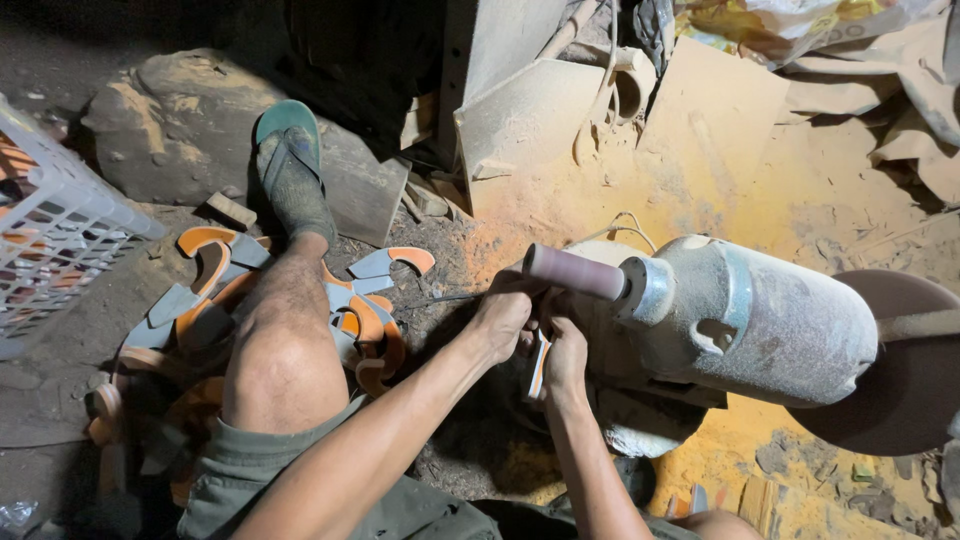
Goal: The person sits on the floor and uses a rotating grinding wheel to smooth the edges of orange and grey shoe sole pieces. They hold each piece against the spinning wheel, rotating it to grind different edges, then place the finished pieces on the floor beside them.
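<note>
Orange-edged workpiece pinched by left hand and right hand beneath sanding drum; light, even pressure, fingers clear of drum.

basket at far left on floor | cut pieces heaped on both sides of the leg | motor at right, drum jutting left | both hands under drum, workpiece between them

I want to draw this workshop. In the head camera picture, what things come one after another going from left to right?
White plastic basket → pile of orange and grey curved pieces → left hand → thin orange-edged piece held in both hands → right hand → dusty grey motor → round brown disc.
</note>
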